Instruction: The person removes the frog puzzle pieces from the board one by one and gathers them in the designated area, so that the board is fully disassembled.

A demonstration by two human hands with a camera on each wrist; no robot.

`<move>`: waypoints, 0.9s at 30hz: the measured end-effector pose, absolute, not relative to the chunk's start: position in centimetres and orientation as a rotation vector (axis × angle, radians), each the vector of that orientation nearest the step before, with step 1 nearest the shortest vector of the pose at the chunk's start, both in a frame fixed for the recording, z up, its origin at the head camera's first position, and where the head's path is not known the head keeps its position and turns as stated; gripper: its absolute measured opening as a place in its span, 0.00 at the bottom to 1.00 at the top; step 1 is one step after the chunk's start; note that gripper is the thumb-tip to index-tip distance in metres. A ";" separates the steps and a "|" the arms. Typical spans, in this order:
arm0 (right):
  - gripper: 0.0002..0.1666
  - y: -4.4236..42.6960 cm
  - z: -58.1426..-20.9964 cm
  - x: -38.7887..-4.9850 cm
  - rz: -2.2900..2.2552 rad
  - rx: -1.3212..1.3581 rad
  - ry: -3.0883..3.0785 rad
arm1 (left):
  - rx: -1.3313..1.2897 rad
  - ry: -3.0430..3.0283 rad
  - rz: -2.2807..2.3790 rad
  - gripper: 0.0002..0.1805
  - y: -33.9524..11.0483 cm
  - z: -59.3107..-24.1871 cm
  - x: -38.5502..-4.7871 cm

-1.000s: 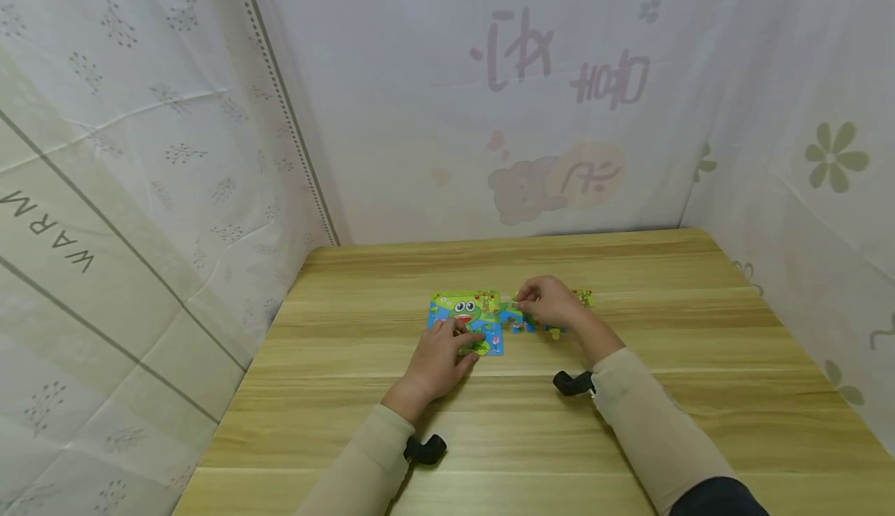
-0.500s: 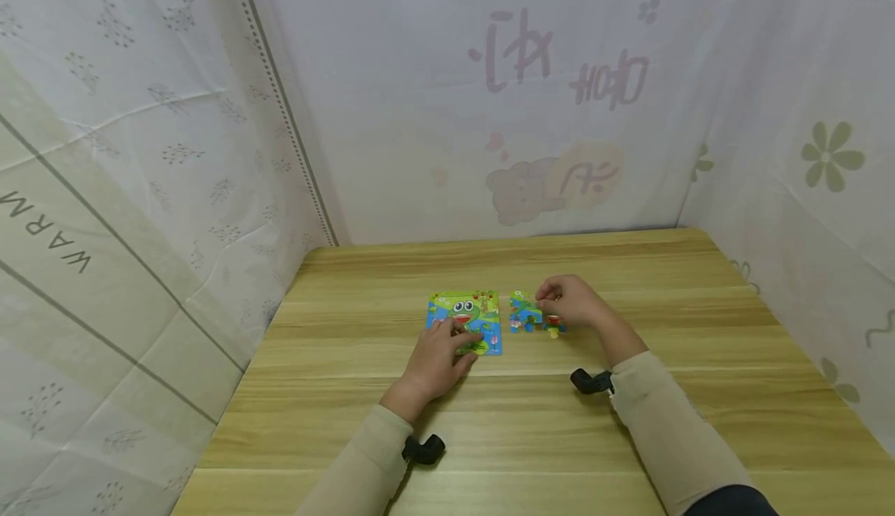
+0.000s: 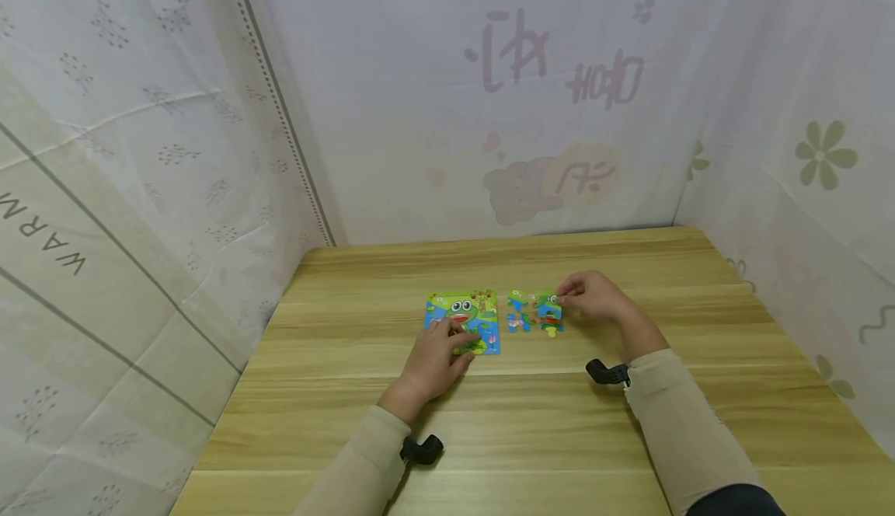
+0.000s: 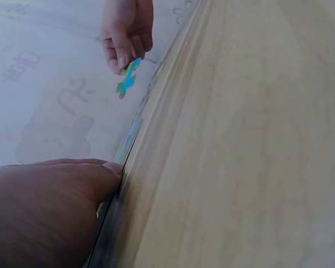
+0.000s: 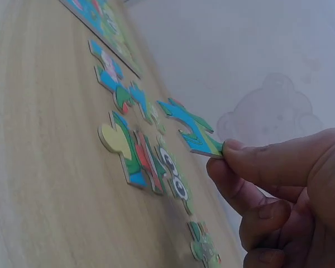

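Note:
A square frog picture board in blue and green lies flat on the table. My left hand rests on its lower left part, fingers loosely extended. To the right of the board, my right hand pinches a blue and green jigsaw piece between thumb and forefinger, lifted clear of the table. Under and beside that piece lie several loose jigsaw pieces, among them one with a yellow knob and one with the frog's eyes. In the left wrist view the held piece hangs tilted.
The wooden table ends at a printed white curtain behind, with more cloth on both sides. A black camera mount sticks out from the left cuff, another mount from the right.
My right hand has moved to the right across the loose pieces, uncovering those on the left, and holds a piece now. My left hand has stayed on the board.

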State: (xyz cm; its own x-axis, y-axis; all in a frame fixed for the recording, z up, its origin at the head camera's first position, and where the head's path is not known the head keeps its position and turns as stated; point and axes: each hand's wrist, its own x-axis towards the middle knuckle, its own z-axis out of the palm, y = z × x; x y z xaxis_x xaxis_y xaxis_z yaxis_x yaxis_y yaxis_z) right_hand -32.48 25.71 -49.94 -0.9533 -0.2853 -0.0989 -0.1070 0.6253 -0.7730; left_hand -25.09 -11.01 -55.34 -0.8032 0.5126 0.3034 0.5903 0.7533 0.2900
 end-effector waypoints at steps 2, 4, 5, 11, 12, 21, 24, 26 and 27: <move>0.08 26.1 -50.1 -32.7 -1.226 -0.324 2.639 | -0.873 -2.747 -0.555 0.18 -11.0 -55.3 -25.1; 0.08 26.4 -50.3 -32.8 -1.226 -0.319 2.634 | -0.875 -2.746 -0.562 0.17 -11.0 -55.4 -25.1; 0.07 26.6 -50.4 -32.9 -1.225 -0.318 2.630 | -0.875 -2.745 -0.563 0.17 -11.0 -55.4 -25.1; 0.08 28.0 -50.4 -32.9 -1.193 -0.383 2.624 | -0.871 -2.748 -0.573 0.17 -11.0 -55.3 -25.1; 0.08 28.3 -50.4 -32.8 -1.183 -0.395 2.624 | -0.871 -2.749 -0.575 0.16 -11.0 -55.3 -25.1; 0.07 30.7 -50.1 -32.4 -1.155 -0.368 2.590 | -0.868 -2.762 -0.574 0.16 -10.9 -54.9 -24.9; 0.08 31.0 -50.1 -32.3 -1.157 -0.339 2.551 | -0.866 -2.766 -0.575 0.16 -10.9 -54.9 -24.9; 0.08 31.2 -50.2 -32.3 -1.158 -0.311 2.533 | -0.864 -2.768 -0.577 0.16 -10.9 -54.8 -24.9; 0.08 31.2 -50.2 -32.3 -1.149 -0.305 2.532 | -0.862 -2.769 -0.578 0.16 -10.9 -54.9 -24.9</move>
State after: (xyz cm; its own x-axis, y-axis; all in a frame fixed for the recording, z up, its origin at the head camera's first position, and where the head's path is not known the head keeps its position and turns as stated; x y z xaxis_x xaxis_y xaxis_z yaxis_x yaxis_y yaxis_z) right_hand -32.29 31.21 -50.22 -0.9179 -0.3308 -0.2190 -0.0530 0.6494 -0.7586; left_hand -24.85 -10.91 -54.85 -0.8145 0.5058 0.2843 0.5772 0.7557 0.3093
